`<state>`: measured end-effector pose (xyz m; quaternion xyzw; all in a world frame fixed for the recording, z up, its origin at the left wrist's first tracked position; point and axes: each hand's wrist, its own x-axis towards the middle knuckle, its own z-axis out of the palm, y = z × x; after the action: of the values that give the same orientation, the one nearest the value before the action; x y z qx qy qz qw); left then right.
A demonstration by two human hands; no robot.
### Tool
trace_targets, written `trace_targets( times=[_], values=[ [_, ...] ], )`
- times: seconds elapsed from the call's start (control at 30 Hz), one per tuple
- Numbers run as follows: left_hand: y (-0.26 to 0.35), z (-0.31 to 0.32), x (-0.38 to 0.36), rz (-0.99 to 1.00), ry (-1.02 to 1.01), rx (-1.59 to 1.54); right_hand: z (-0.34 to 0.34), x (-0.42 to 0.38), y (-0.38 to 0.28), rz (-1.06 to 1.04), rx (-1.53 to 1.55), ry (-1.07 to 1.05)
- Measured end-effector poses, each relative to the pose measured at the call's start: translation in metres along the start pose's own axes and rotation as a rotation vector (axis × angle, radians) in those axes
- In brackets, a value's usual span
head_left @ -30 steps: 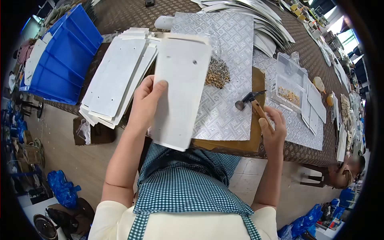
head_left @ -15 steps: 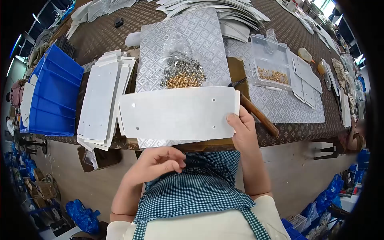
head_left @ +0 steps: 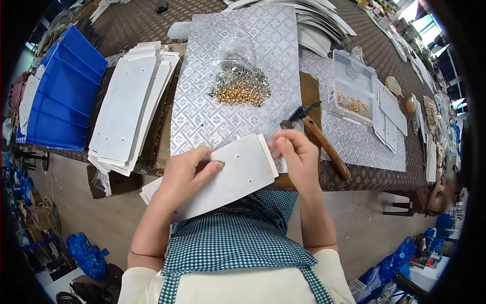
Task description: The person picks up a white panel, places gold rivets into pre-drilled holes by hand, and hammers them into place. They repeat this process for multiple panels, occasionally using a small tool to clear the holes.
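Observation:
A white flat panel with small holes lies tilted at the table's front edge, another sheet's edge showing beneath its right end. My left hand grips it, thumb on top and the other fingers partly hidden. Just off the panel's right end, my right hand has its fingers curled and thumb pressed toward them; whatever they may hold is too small to make out. Beyond the hands, a pile of gold and silver metal fasteners rests on a patterned sheet. A wooden-handled hammer lies to the right.
On the left stand a stack of white panels and a blue bin. A clear plastic box with gold pieces sits at right, beside more white panels. Pliers-like dark tool lies by the hammer head.
The panel has moved down and left and is now tilted. My left hand has taken hold of it; my right hand has let go of its right end. The view has shifted slightly.

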<state>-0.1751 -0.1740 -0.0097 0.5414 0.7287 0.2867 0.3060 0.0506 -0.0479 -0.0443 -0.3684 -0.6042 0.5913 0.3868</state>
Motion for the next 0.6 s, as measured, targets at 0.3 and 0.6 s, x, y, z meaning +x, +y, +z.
trace_targets(
  times=[0.3,0.6],
  values=[
    [-0.02,-0.008,-0.013,0.033,-0.035,0.006,0.033,0.107,0.017,-0.323,-0.844,-0.055],
    [-0.025,-0.008,-0.012,0.047,-0.077,0.023,0.048,0.118,0.013,-0.27,-1.014,-0.126]
  ],
)
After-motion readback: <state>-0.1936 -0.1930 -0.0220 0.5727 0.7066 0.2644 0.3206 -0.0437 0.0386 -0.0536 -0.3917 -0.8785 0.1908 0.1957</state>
